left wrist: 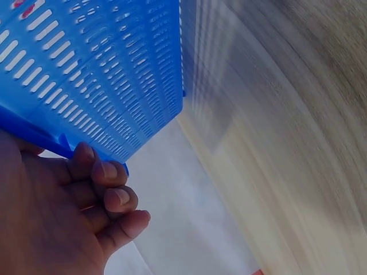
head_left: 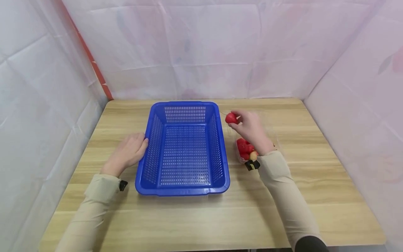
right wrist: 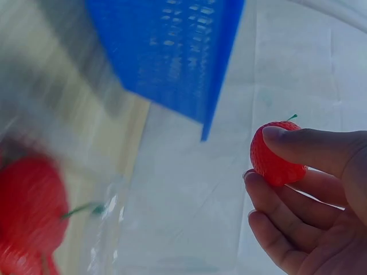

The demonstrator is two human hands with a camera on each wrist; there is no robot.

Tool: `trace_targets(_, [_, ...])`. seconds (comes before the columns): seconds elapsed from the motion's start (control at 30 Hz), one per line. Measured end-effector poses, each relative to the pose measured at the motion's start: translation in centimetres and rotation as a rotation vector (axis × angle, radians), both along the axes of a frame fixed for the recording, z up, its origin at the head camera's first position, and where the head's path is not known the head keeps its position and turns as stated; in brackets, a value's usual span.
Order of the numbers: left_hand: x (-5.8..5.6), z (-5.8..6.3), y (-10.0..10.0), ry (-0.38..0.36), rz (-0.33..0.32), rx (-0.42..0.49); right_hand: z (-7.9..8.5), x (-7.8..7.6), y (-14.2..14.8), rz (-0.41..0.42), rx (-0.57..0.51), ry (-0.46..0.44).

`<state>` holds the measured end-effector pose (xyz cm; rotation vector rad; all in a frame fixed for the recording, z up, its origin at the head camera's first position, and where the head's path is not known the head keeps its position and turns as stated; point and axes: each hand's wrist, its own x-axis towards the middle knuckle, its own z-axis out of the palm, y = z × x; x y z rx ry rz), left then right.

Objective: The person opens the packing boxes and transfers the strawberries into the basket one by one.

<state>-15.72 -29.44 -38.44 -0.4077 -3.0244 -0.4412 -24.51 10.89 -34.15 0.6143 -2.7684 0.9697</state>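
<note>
In the head view, a blue plastic basket with slotted walls stands on the table. My left hand grips its left rim; in the left wrist view the fingers curl under the edge. Beyond the basket's right side, my right hand pinches a red strawberry between thumb and fingers, above the tabletop. Its dimpled skin and thin green stem show in the right wrist view. Below that hand lies a clear plastic box holding several strawberries, partly hidden by the forearm.
The wooden table meets pale cloth walls at the back and on both sides. A pale round fruit shows among the strawberries. Small black camera mounts sit at both wrists.
</note>
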Motion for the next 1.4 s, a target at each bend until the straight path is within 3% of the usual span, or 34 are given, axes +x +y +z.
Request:
trace_targets(0.37, [-0.1, 0.2, 0.2, -0.024, -0.002, 0.028, 2.7, -1.1, -5.3, 0.047, -0.024, -0.103])
trace_targets(0.57, [0.3, -0.1, 0.0, -0.038, 0.006, 0.043, 2.9, -2.4, -8.6, 0.162, 0.02, -0.074])
trace_targets(0.77, [0.5, -0.2, 0.0, -0.046, 0.021, 0.044, 2.5, -3.4, -11.2, 0.209, 0.025, -0.121])
trace_targets(0.97, [0.5, -0.1, 0.2, -0.053, 0.035, 0.065, 1.7, -4.0, -13.9, 0.246, 0.064, -0.168])
trace_targets(1.17, [-0.1, -0.3, 0.2, -0.022, 0.019, 0.065, -0.4, -4.7, -15.8, 0.224, 0.051, -0.255])
trace_targets(1.4, [-0.4, -0.6, 0.1, -0.019, 0.019, 0.091, -2.7, -5.4, -17.7, 0.224, 0.111, -0.287])
